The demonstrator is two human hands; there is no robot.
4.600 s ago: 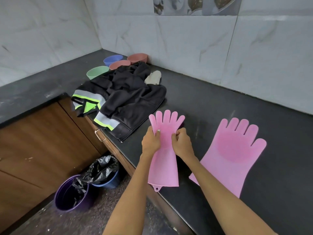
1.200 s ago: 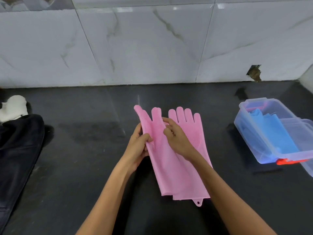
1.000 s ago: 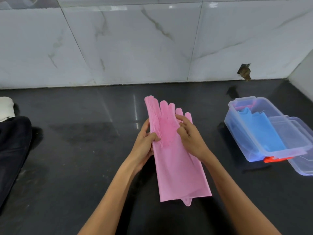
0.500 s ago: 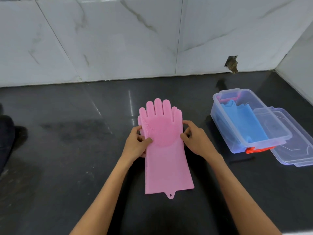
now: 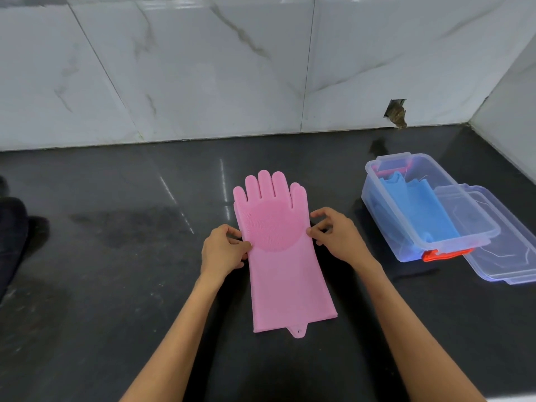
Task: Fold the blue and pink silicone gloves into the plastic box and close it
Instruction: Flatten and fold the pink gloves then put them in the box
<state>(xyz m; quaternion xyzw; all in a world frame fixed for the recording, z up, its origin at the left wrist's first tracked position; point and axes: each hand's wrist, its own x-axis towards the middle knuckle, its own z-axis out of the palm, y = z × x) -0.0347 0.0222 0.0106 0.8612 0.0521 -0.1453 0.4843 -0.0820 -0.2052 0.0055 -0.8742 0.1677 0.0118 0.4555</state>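
The pink silicone gloves [image 5: 284, 271] lie flat on the black counter, one stacked on the other, fingers pointing away and the bristled palm up. My left hand [image 5: 223, 250] pinches their left edge at the palm, thumb on top. My right hand [image 5: 339, 236] rests at the right edge with its fingers spread and only the fingertips touching. To the right stands the clear plastic box [image 5: 391, 204], uncovered, with the blue gloves [image 5: 420, 207] folded inside. Its clear lid [image 5: 499, 242] lies on the counter against the box's right side.
An orange latch [image 5: 446, 253] hangs at the box's near end. A dark garment [image 5: 11, 236] lies at the far left edge of the view. Marble-tiled walls close off the back and the right corner [image 5: 510, 111].
The folded pink glove was carried onto the other one and both were turned palm up and laid flat. In the last half second my right fingers loosened on the edge.
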